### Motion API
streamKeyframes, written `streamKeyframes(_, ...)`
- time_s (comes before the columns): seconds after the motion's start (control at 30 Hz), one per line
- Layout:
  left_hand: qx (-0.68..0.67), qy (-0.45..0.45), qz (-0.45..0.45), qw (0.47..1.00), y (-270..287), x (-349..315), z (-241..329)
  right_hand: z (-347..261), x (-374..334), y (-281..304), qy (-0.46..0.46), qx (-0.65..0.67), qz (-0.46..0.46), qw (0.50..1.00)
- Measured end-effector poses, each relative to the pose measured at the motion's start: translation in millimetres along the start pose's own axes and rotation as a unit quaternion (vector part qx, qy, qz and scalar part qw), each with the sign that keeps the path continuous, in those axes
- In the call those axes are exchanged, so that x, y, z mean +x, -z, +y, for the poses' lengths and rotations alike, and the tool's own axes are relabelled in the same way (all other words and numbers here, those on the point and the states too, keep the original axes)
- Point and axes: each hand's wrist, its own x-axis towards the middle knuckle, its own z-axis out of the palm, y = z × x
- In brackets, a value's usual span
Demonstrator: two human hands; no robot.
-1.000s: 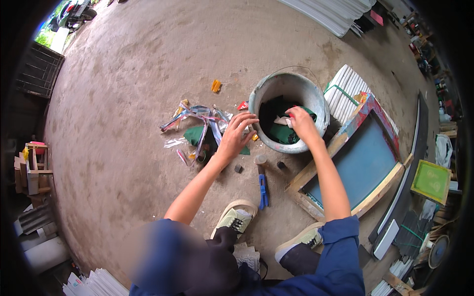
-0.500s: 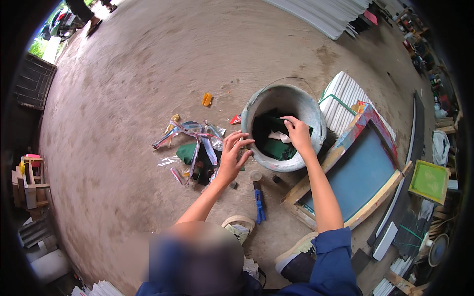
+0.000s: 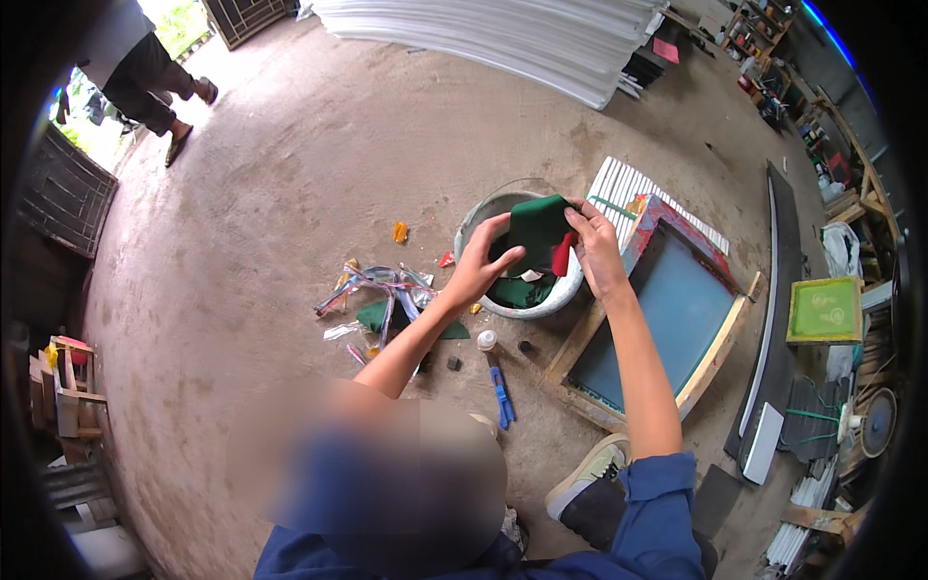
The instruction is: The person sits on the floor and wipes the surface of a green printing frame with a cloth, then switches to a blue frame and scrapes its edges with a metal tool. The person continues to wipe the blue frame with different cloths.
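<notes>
A dark green piece of cloth [image 3: 537, 220] with a red part [image 3: 562, 254] hangs above the bucket, pinched at its upper right corner by my right hand [image 3: 601, 253]. At the cloth's left edge is my left hand [image 3: 476, 266], thumb and fingers apart, with the thumb tip overlapping the cloth. Below stands a grey, paint-stained bucket [image 3: 570, 290]. More green scraps [image 3: 520, 292] and a small white piece [image 3: 531, 275] lie inside it; the raised cloth hides part of the interior.
Plastic strips and green scraps [image 3: 372, 316] lie left of the bucket. Nearer me are a white-capped item [image 3: 487, 339] and a blue-handled tool [image 3: 502, 396]. A wooden-framed screen [image 3: 667, 309] leans at the right, beside stacked white strips [image 3: 650, 191]. A person [image 3: 145, 77] is at the far left.
My right hand has come up out of the bucket with the green cloth. My left hand has moved from the rim to the cloth's edge. The view has shifted, showing more of the person.
</notes>
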Motion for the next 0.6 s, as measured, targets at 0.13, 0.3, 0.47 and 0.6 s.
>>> streamKeyframes(0.13, 0.059, 0.023, -0.017, 0.998, -1.3, 28.2, 17.3, 7.9, 9.2, 12.9, 0.021, -0.086, 0.016, 0.996)
streamKeyframes(0.3, 0.292, -0.048, -0.072, 0.952, 21.1, 29.9, 41.9, 45.1, 3.4, 37.8, 0.105, -0.401, 0.057, 0.908)
streamKeyframes(0.47, 0.242, 0.049, 0.010, 0.969, 40.3, -7.7, 30.7, 69.3, -44.4, 22.0, 0.141, -0.397, 0.056, 0.905)
streamKeyframes(0.6, 0.256, 0.080, -0.021, 0.963, 57.5, -69.3, 19.6, 113.9, -92.2, 17.5, 0.173, -0.421, 0.077, 0.887)
